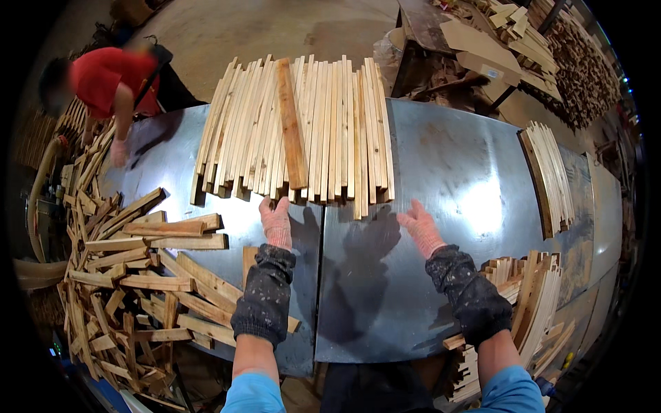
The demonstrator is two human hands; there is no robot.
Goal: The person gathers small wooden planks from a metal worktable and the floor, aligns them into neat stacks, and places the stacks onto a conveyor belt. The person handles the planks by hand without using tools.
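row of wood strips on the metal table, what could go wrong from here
The browner strip lies slanted on top of the row and might slide off if the row is bumped. A jutting strip at the near edge might snag the gloved right hand if it reaches in.

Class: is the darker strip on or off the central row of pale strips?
On: the darker strip lies aslant across the row, partly covering it.
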